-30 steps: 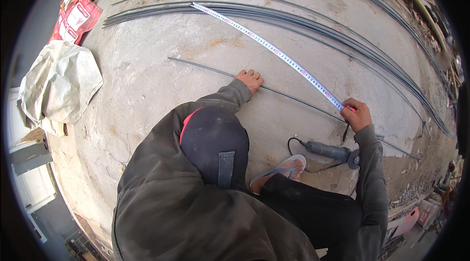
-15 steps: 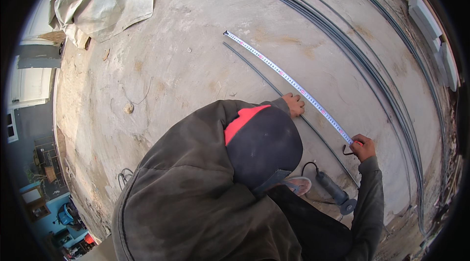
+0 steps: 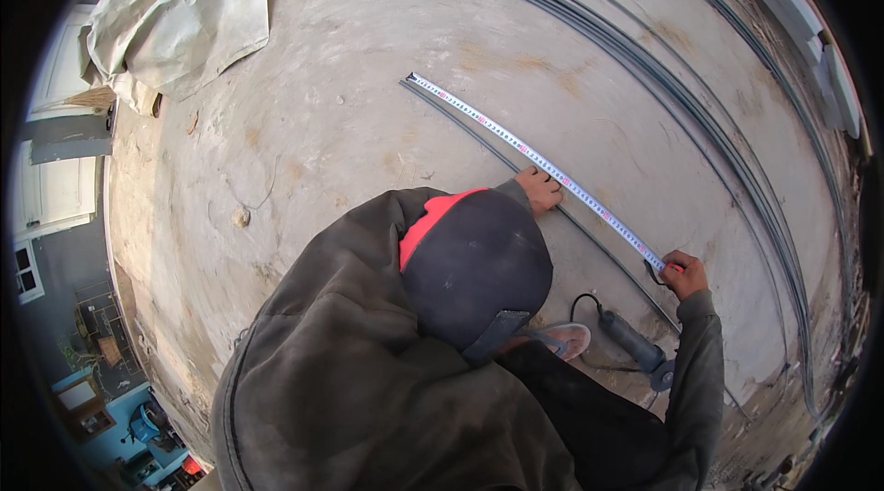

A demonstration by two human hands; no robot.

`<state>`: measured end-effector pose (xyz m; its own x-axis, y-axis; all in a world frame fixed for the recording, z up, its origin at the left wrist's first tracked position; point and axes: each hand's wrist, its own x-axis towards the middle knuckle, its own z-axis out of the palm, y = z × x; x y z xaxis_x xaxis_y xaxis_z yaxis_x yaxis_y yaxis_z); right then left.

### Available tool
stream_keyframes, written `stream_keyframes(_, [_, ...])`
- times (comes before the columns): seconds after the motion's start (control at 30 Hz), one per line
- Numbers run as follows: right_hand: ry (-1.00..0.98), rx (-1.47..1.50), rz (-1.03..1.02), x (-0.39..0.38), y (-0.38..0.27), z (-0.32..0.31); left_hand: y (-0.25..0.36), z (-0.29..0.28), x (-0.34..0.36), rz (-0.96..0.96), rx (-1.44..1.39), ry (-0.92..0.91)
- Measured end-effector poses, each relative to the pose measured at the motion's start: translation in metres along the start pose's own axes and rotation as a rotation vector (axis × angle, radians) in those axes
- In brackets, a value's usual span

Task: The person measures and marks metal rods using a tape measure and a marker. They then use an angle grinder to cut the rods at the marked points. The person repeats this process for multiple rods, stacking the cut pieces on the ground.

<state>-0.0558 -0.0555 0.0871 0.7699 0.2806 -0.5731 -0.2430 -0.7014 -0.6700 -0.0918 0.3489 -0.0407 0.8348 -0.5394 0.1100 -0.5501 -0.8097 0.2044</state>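
Neither of my own hands is in view. Crouched before me is another person in a dark jacket and cap (image 3: 474, 274). That person's left hand (image 3: 540, 191) lies over a thin metal rod (image 3: 608, 254) on the concrete, its fingertips close to a tape measure's pulled-out blade (image 3: 497, 129). At the lower right end of the blade, the person's right hand (image 3: 683, 275) is closed around the tape measure's case, of which only a bit of red shows. Blade and rod run nearly side by side, their far ends close together.
An angle grinder (image 3: 632, 342) with its cord lies by the person's sandalled foot (image 3: 564, 340). Long bundled rods (image 3: 681, 90) curve across the right side, with white blocks (image 3: 789, 3) beyond. A crumpled pale sheet (image 3: 180, 21) lies at the far left.
The tape blade has come closer to the rod, its far end now almost beside the rod's end. The other person's left fingers are nearer the blade. My view has shifted slightly.
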Motion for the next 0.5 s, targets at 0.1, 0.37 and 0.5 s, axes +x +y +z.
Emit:
stream_keyframes(0.1, [0.021,-0.045,-0.002,0.0,-0.005,-0.005,0.002,-0.001,-0.001,0.028,-0.044,0.01])
stream_keyframes(0.37, [0.018,-0.16,-0.059,0.015,-0.002,0.002,0.01,0.004,-0.017,0.079,0.018,0.014])
stream_keyframes(0.5, [0.007,-0.181,-0.079,0.016,-0.002,0.001,0.012,-0.004,-0.014,0.096,0.006,0.032])
